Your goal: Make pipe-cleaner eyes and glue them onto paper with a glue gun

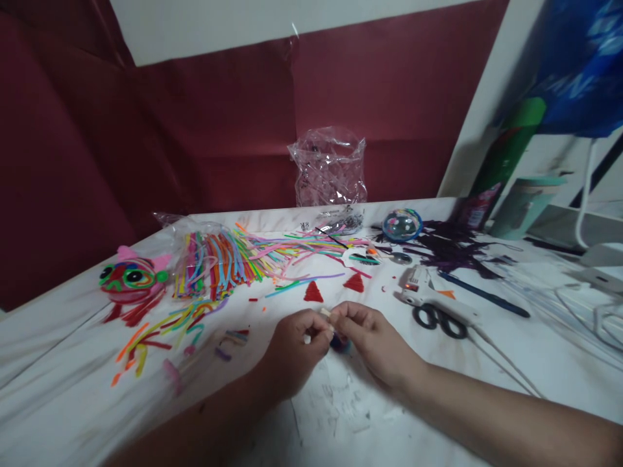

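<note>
My left hand and my right hand meet at the middle of the table, fingertips pinched together. Between them is a small cream-coloured piece, mostly covered by the fingers. Just under my right fingers shows a dark blue and red rounded thing, partly hidden; whether a finger touches it I cannot tell. Two red fuzzy triangles lie flat beyond my hands. To the left of my left hand are short pipe cleaner pieces in pale, blue and purple.
Bundles of coloured pipe cleaners spread across the back left, beside a fuzzy pink and red fish-like figure. At right lie a white glue gun, black-handled scissors and a dark blue pen-like stick. A clear plastic bag stands behind.
</note>
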`<state>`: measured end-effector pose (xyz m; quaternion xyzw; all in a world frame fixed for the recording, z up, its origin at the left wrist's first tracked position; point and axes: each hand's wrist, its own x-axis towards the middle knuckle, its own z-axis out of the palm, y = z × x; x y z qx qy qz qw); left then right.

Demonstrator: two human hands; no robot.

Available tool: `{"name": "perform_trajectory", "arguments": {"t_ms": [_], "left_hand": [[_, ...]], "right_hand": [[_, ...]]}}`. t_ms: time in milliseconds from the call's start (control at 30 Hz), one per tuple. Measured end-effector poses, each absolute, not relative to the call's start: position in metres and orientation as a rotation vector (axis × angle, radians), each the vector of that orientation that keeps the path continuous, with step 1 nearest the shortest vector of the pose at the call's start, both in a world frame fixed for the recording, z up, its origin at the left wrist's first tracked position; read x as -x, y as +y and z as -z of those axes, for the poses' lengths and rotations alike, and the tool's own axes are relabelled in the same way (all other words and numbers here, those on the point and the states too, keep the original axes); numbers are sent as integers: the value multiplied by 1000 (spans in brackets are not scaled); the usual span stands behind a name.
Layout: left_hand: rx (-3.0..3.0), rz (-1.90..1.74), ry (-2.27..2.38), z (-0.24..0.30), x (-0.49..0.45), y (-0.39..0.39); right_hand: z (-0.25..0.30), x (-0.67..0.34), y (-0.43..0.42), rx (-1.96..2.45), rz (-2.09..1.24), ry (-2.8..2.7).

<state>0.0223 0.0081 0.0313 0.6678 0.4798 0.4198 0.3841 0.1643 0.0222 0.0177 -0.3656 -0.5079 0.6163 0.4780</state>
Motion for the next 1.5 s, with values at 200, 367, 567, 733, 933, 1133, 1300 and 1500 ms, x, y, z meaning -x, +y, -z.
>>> {"name": "perform_trajectory", "arguments": {"t_ms": [200,367,567,733,933,1133,1300,1500], "left_hand": [[-1650,-1056,1255,-31,-23,7],[-1604,-1039,1286,-28,-23,9],[-1494,-1186,1170,-21,-17,18],[-1378,-1176,1075,-19,-11,23],[-1237,-1109,986,-13,-13,27],[-1091,-1135,843,-16,-19,24],[-987,-1101,706,-21,-16,24],[-905,-1055,696,-22,-14,25]], "right_hand": [[-25,-167,31,897,-1474,-1229],[-28,-170,33,930,-1458,-1275],[-21,-171,34,912,-1439,-1355],[-20,-173,34,927,-1311,-1705],[-25,-173,31,953,-1162,-1782],[-25,-172,30,892,-1226,-1745],[-28,-175,30,886,-1125,-1797],[-28,-176,30,892,-1012,-1862]]}}
